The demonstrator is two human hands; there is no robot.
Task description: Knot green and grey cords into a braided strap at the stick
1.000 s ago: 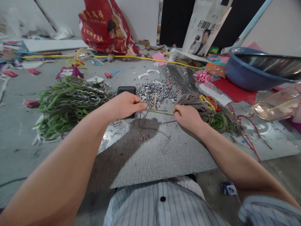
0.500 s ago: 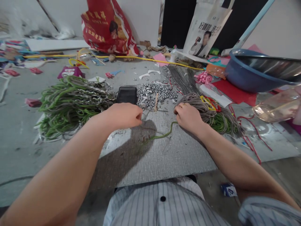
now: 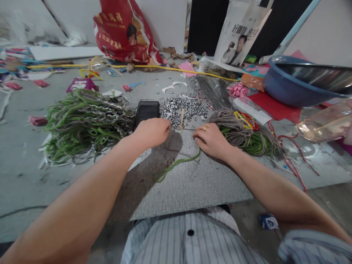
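My left hand (image 3: 155, 131) is closed, knuckles up, beside the black phone (image 3: 147, 111); whatever its fingers hold is hidden. My right hand (image 3: 211, 139), with a ring on one finger, is closed on the green cord (image 3: 178, 161), which trails from under its fingertips toward the front left. A length of thin grey cord (image 3: 176, 150) lies between the two hands. Beyond them is a spread of small silver metal rings or nuts (image 3: 176, 107), with a short wooden stick (image 3: 182, 119) at its near edge. A thin rod reaches from the stick toward my right fingers.
At left lies a heap of green and grey cords with metal parts (image 3: 85, 123). Bundled cords (image 3: 239, 128) lie beside my right hand, thin grey wires (image 3: 216, 91) behind them. Farther back are a blue basin (image 3: 288, 86), a red bag (image 3: 123, 33) and a clear bottle (image 3: 316, 123).
My right hand has moved left, away from the cord bundle and closer to my left hand. My left hand has shifted slightly right. The green cord has slid left and toward me.
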